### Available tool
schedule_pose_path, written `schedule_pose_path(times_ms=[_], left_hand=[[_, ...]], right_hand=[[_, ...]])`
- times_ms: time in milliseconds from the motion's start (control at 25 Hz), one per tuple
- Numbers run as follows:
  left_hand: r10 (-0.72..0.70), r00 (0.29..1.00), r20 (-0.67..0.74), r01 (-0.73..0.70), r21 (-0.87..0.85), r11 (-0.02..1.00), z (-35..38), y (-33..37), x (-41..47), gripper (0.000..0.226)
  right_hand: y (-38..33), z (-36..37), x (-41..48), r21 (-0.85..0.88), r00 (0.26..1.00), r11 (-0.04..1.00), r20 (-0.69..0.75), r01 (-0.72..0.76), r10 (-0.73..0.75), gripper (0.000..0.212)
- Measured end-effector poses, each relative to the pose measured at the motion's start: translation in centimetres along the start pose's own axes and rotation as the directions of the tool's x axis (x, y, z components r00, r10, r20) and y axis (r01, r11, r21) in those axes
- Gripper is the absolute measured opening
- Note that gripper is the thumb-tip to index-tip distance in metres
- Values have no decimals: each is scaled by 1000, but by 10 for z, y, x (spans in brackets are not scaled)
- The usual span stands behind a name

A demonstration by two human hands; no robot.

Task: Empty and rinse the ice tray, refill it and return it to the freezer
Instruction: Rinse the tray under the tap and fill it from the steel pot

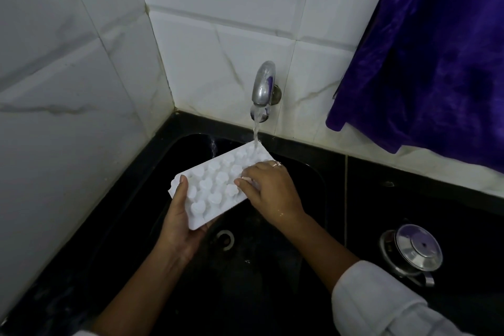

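— Two white tiled walls (68,76) meet in a corner across the upper frame. What else is big?

— A purple cloth (436,49) hangs down the upper right, covering the tiles there. Below runs a black counter (409,199), with a black sink (300,254) sunk in it at centre.

— And the ice tray (215,185)?

— Held over the sink, mid-frame and tilted, with its heart-shaped bumps facing up. Its far end is under the water (256,131) falling from the steel tap (263,84) on the back wall.

— The hands?

— The left hand (180,224) grasps the tray's near end, thumb on top and fingers underneath. The right hand (272,191) is curled over its right edge, hiding part of that side.

— Anything small?

— A steel lid (417,249) sits on the counter at lower right. The drain (225,239) shows just below the tray, and there is a finger ring (275,163) on the right hand.
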State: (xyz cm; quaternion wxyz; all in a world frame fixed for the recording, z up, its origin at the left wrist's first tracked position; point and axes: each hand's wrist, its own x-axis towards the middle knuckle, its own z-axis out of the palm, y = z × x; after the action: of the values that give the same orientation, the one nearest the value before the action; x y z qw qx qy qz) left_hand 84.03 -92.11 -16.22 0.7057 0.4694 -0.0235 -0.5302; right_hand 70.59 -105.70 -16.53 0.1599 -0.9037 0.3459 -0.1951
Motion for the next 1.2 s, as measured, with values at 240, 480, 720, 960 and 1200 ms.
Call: schedule_pose_path(times_ms=[240, 480, 720, 960, 1200], left_hand=[[0, 1000, -6, 0, 39, 999, 4, 3, -2, 59], [-31, 1000, 4, 31, 36, 999, 9, 2, 6, 62], [-69, 998, -17, 70, 63, 996, 13, -4, 4, 56], [-49, 998, -28, 53, 137, 989, 16, -8, 7, 61], [-15, 1000, -8, 16, 112, 994, 12, -7, 10, 66]], right_hand=[[-5, -4, -6, -33, 987, 988, -50, 151, -152, 15], [-17, -5, -19, -6, 1000, 1000, 6, 18, -18, 49], [-17, -4, -17, -45, 980, 979, -9, 200, -200, 15], [-39, -4, -17, -16, 962, 966, 96, 259, -256, 28], [-37, 1, -15, 114, 952, 946, 5, 302, -305, 18]])
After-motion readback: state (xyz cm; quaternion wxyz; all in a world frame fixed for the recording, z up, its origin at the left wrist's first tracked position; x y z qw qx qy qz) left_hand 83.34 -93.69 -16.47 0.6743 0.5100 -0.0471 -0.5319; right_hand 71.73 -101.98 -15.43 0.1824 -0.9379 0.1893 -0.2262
